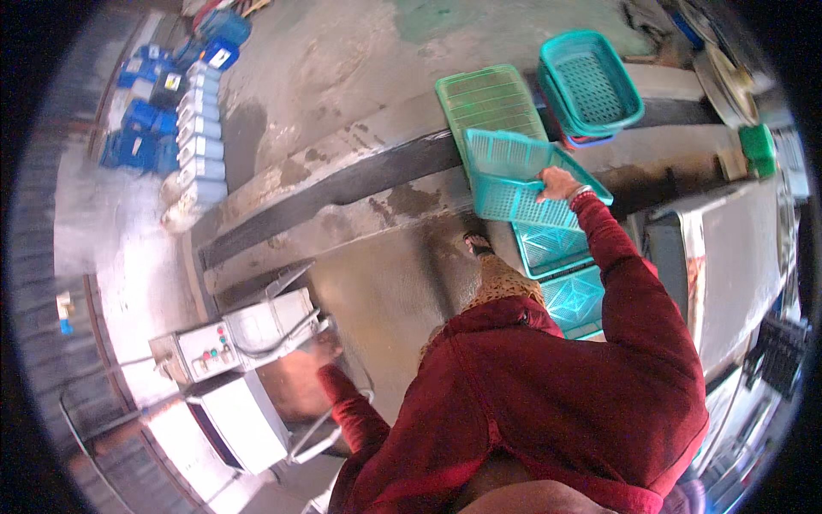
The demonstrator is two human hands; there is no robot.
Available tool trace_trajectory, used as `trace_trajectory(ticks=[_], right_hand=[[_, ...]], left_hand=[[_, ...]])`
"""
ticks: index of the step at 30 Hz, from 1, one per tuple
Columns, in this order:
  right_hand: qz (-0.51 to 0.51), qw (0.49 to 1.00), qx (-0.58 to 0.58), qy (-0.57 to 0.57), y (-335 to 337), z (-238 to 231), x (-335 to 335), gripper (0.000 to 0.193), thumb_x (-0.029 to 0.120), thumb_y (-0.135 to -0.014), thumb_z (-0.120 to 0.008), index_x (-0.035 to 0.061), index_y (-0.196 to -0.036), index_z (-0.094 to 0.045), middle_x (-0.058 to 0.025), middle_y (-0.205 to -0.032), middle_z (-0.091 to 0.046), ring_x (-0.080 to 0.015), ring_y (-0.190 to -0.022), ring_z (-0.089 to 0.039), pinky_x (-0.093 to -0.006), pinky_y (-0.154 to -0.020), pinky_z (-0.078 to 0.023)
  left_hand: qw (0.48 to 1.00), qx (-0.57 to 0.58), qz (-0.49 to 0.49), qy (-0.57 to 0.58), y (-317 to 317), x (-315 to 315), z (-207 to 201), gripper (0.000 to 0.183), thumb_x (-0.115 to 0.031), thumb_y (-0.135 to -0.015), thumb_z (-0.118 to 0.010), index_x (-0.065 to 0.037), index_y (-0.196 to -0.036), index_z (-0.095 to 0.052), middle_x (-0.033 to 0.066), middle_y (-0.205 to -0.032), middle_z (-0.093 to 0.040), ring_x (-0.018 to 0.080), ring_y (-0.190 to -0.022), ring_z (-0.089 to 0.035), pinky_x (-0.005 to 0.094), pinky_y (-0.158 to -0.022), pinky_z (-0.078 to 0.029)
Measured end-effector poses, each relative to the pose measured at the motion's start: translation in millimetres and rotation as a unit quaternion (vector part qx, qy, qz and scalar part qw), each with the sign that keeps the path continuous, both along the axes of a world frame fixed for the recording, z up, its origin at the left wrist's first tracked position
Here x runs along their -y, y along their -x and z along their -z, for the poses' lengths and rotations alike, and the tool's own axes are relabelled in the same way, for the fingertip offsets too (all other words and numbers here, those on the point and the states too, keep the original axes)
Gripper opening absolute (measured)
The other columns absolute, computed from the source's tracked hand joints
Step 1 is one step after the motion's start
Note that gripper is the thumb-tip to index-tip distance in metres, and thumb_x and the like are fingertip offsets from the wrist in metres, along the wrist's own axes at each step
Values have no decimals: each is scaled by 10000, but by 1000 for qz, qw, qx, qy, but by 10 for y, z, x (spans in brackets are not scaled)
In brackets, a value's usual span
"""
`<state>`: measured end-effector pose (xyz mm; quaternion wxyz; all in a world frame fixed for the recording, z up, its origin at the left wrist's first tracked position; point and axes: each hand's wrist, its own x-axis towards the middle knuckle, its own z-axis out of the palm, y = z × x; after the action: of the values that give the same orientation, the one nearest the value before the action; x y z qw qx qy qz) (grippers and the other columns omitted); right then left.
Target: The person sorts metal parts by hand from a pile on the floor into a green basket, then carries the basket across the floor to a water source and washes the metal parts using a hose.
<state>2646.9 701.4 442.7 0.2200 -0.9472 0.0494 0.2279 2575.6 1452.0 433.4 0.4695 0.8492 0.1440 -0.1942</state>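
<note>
My right hand [561, 184] grips the rim of a teal perforated plastic basket [514, 202], which is tilted above the floor. Beneath it, two teal crates [572, 300] with patterned bases are partly hidden by the basket and my right sleeve. A green ribbed crate [490, 98] lies just beyond the held basket. On the other side, my left hand [320, 349] reaches out near a white machine [272, 330] with a control panel; motion smears its fingers.
Stacked teal baskets [592, 86] stand at the back right. A dark channel [342, 184] crosses the wet concrete floor [377, 283]. White jugs [202, 163] and blue containers [141, 128] line the left. A large pale cabinet-like block [736, 265] stands at right.
</note>
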Motion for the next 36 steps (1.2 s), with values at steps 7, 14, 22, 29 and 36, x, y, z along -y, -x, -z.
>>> trace_trajectory(ticks=[7, 14, 22, 29, 36], right_hand=[[-216, 953, 202, 65, -1134, 926, 635, 489, 465, -673, -627, 4, -820, -553, -190, -768, -547, -381, -739, -532, -462, -610, -427], [-311, 926, -193, 90, -1114, 1994, 492, 583, 320, -767, -595, 39, -1247, -418, -174, -1097, -540, -300, -989, -525, -397, -827, -426], [-395, 760, -489, -163, -1524, 2309, -2589, 545, 237, -822, -565, 51, -1295, -367, -180, -1160, -521, -248, -1050, -508, -341, -895, -400], [-696, 667, -246, -100, 259, 612, -5623, 485, 281, -851, -539, 109, -1285, -409, -103, -1106, -546, -183, -939, -533, -297, -740, -442], [-532, 755, -383, -15, 1088, 1701, -6387, 259, 248, -809, -562, 110, -1027, -534, -24, -779, -567, -154, -583, -517, -347, -539, -433]], left_hand=[[961, -181, -97, -186, 1450, 605, 505, 477, -393, -793, -545, -64, -1137, -528, 108, -988, -610, 261, -817, -594, 401, -676, -479], [905, -164, -310, -240, 2114, 1142, -503, 310, -312, -761, -558, -203, -1045, -621, 126, -972, -628, 294, -920, -591, 382, -823, -461], [797, -255, -547, -11, 4010, 2152, 296, 304, -290, -804, -495, -176, -1062, -607, 32, -709, -607, 177, -591, -583, 349, -496, -499], [565, -324, -746, 140, 5850, 3557, 571, 268, -320, -812, -492, -101, -864, -638, 44, -639, -610, 182, -560, -593, 341, -466, -497], [420, -231, -877, -30, 6907, 3937, 262, 265, -322, -791, -517, -167, -959, -651, 118, -886, -644, 305, -814, -614, 379, -745, -489]])
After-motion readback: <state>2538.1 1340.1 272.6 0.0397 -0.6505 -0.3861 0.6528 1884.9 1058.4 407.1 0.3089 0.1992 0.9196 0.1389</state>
